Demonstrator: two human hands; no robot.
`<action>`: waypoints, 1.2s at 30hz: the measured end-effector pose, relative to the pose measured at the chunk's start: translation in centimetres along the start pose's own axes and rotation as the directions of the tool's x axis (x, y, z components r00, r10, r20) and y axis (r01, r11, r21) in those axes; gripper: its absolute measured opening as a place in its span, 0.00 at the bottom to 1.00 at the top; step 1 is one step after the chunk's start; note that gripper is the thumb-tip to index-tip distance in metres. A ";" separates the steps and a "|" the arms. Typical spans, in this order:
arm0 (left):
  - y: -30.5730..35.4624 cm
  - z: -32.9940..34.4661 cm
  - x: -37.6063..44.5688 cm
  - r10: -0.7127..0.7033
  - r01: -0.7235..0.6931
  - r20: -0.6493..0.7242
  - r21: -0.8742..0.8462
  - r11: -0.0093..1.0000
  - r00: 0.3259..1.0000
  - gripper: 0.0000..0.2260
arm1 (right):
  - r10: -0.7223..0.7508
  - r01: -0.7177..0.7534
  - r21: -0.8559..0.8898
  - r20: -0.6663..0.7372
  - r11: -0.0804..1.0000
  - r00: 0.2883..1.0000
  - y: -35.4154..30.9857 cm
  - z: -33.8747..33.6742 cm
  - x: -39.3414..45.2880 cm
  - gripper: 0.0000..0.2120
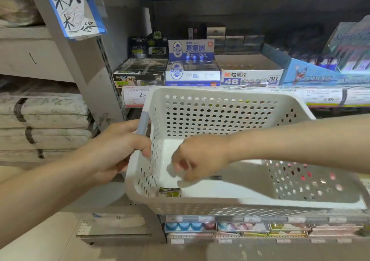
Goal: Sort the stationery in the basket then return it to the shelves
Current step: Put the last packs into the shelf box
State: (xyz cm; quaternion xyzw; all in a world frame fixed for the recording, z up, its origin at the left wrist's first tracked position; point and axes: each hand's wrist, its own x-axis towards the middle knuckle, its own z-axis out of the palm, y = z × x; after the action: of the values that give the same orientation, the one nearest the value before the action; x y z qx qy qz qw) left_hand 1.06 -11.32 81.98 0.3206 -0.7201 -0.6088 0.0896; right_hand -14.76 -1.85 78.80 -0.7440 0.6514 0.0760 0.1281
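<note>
Shelf (220, 100): grey metal, being filled with cardboard eraser boxes (192, 74).
Basket (220, 116): white perforated plastic, being gripped by the left hand (118, 146).
Right hand (198, 158): fingers being curled round a blurred white item (176, 170).
Eraser (169, 192): small dark packet lying inside.

A single head-worn wide-angle camera looks forward and down from close above the white perforated plastic basket (220, 108), which fills the lower middle of the view. It faces the grey metal shelf unit (96, 76) head-on and near, the shelf edge with price strips running across mid-frame. Straight lines bow toward the picture's edges.
</note>
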 end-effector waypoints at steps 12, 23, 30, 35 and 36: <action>-1.6 -0.9 -0.8 -0.005 0.005 -0.053 -0.005 1.000 0.999 0.21 | -0.006 0.007 -0.048 0.009 0.999 1.000 -3.5 5.8 5.4 0.13; -2.3 -3.0 -1.2 -0.024 0.018 -0.082 -0.075 0.997 0.996 0.22 | -0.002 0.002 -0.031 -0.003 1.000 1.000 -4.0 5.8 6.9 0.14; -2.3 -4.0 -1.6 -0.017 0.013 -0.050 -0.075 0.997 0.999 0.20 | -0.030 0.031 -0.094 0.013 0.995 0.999 -5.1 4.9 7.6 0.10; -2.3 -5.0 -1.6 -0.016 0.012 -0.049 -0.094 0.996 0.999 0.22 | -0.033 0.028 -0.112 -0.046 0.993 0.998 -5.9 2.5 7.3 0.15; -2.3 -5.2 -1.6 -0.016 0.013 -0.041 -0.090 0.996 0.999 0.22 | -0.029 0.024 -0.089 -0.055 0.996 0.998 -6.0 1.5 6.9 0.18</action>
State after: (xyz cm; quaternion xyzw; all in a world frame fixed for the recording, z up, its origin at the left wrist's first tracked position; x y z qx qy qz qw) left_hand 5.85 -14.84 81.48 0.3342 -0.6876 -0.6343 0.1146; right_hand -7.74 -7.28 76.03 -0.7595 0.6406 0.0820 0.0776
